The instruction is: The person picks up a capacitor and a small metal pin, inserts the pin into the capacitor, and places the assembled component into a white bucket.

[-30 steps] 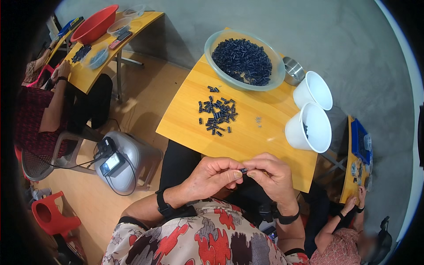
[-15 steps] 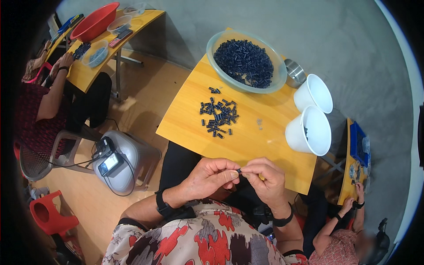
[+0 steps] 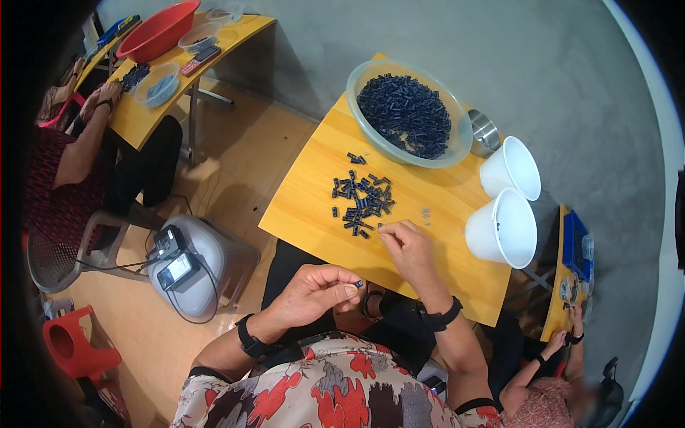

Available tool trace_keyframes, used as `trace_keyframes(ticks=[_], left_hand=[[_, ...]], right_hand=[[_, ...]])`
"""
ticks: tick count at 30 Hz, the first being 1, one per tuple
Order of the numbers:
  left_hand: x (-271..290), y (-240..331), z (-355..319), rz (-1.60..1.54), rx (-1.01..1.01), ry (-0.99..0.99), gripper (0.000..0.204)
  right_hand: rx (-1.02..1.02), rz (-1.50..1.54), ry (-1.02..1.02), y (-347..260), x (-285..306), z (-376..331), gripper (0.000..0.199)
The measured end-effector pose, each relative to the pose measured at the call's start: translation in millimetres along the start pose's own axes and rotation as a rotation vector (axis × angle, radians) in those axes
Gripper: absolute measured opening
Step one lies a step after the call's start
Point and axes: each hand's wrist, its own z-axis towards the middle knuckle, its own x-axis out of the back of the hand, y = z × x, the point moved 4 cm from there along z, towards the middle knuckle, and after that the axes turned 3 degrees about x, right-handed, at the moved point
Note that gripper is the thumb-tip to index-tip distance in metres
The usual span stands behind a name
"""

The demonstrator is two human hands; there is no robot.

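Left hand (image 3: 312,294): grip pinched on small dark piece (image 3: 359,284), just off near edge of tabletop (image 3: 303,196). Right hand (image 3: 412,255): beside dark pile (image 3: 365,200), can't tell if grip's closed or loaded.

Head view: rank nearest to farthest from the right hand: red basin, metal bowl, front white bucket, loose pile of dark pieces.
From the right hand:
1. Loose pile of dark pieces: just ahead, to the left.
2. Front white bucket: to the right.
3. Metal bowl: farther ahead, to the right.
4. Red basin: far off to the left.
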Motion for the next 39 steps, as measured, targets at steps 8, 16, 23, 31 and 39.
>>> trace_keyframes(ticks=[8,16,23,31,39], left_hand=[[7.3,1.5,-0.4,-0.016,0.023,0.036,0.015],[7.7,1.6,1.2,0.019,0.007,0.045,0.016],[6.5,-0.3,3.1,-0.001,-0.002,0.051,0.015],[4.6,-2.4,5.0,0.002,0.012,0.104,0.015],[0.9,-1.0,6.3,-0.006,0.004,0.08,0.015]], right_hand=[[0.094,-0.208,0.0,-1.0,-23.6,13.8,0.006],[0.055,-0.091,0.086,7.3,-19.0,10.7,0.007],[0.037,-0.082,0.064,10.8,-13.7,7.9,0.007],[-0.045,0.039,0.077,9.8,-3.5,-4.0,0.008],[-0.06,0.016,0.077,18.9,0.5,-12.9,0.008]])
